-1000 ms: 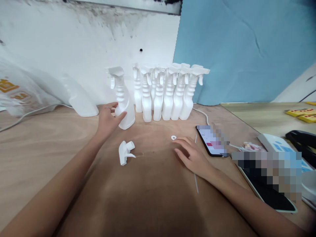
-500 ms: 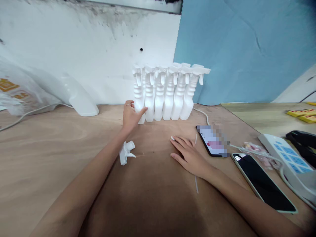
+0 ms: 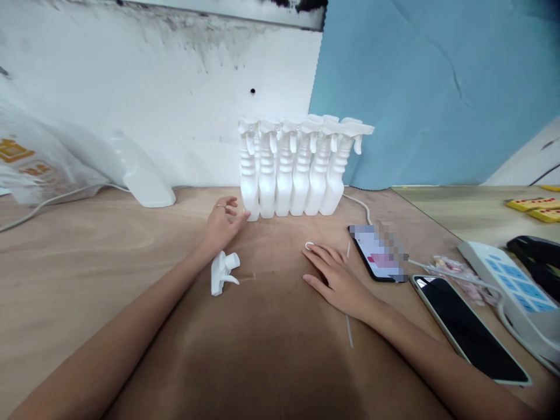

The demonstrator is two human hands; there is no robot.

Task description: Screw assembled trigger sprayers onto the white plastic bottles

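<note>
Several white spray bottles (image 3: 284, 189) with trigger heads stand upright in a tight group against the wall. My left hand (image 3: 224, 223) is just left of the leftmost bottle (image 3: 249, 195), fingers apart and holding nothing; its thumb tip is close to the bottle's base, and I cannot tell if they touch. Below that hand, a loose white trigger sprayer head (image 3: 224, 273) lies on its side on the table. My right hand (image 3: 335, 274) rests with fingers spread on the table, over a thin clear tube (image 3: 349, 331) that shows above and below it.
A headless white bottle (image 3: 146, 175) stands at the back left beside a plastic bag (image 3: 44, 157). At right lie a lit phone (image 3: 376, 256), a dark phone (image 3: 470, 329), small pink packets (image 3: 464, 277) and a power strip (image 3: 511, 286) with white cables.
My left hand has let go of the leftmost bottle and drawn back left and down from it. The right hand stays in place on the table.
</note>
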